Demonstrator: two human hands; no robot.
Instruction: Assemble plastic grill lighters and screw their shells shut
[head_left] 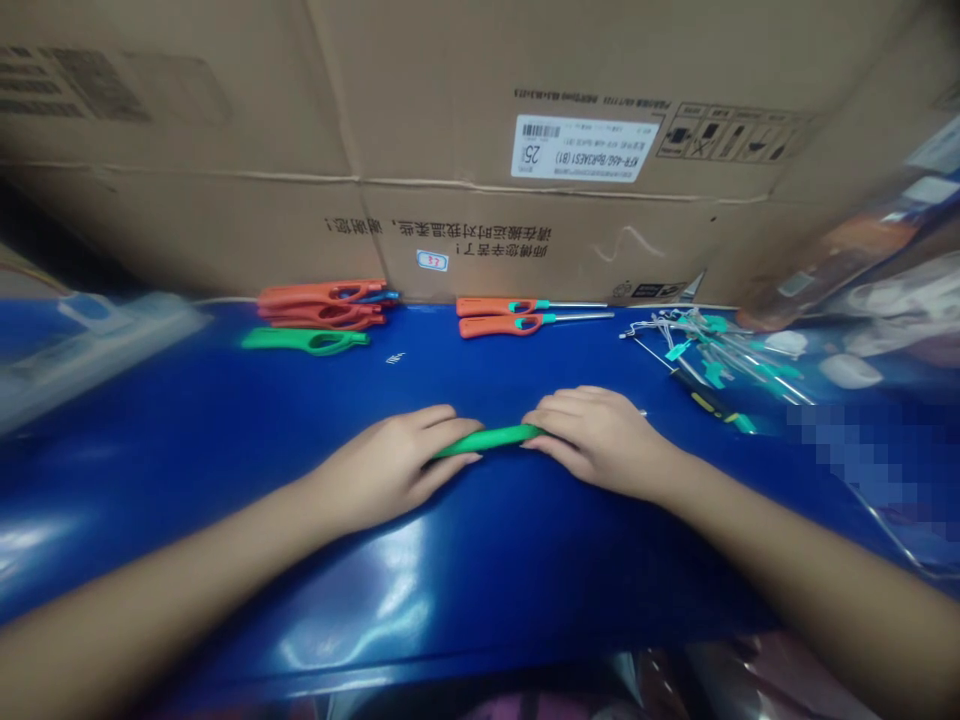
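A green plastic lighter handle [487,439] lies across the middle of the blue table [225,440]. My left hand [390,462] grips its left end, fingers closed over it. My right hand [596,435] is closed over its right end, hiding that part. Both hands rest on the table surface.
A large cardboard box [480,150] walls off the back. In front of it lie several orange handles [326,303], one green handle [304,340], two orange lighters [525,315] with metal tubes, and a pile of metal tubes with teal parts [712,350]. Plastic bags [862,300] sit at right.
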